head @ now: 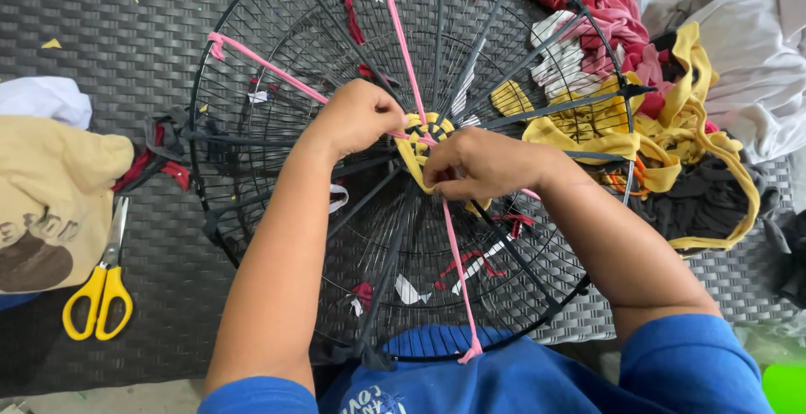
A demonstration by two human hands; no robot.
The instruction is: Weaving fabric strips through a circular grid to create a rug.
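Observation:
A round black wire fan guard (252,61) lies flat on a dark woven surface, with dark and pink fabric strips (457,254) stretched across it like spokes. At its centre, a yellow fabric strip (416,158) is woven between the spokes. My left hand (357,116) pinches the fabric at the left of the hub. My right hand (474,162) grips the yellow strip just right of the hub. The strip's long tail (604,141) trails off to the right over the guard's rim.
A heap of yellow, pink, black and white cloth scraps (672,86) lies at the right. Yellow-handled scissors (101,292) rest at the left beside a tan garment (50,204). The dark woven mat (109,19) spreads beneath everything.

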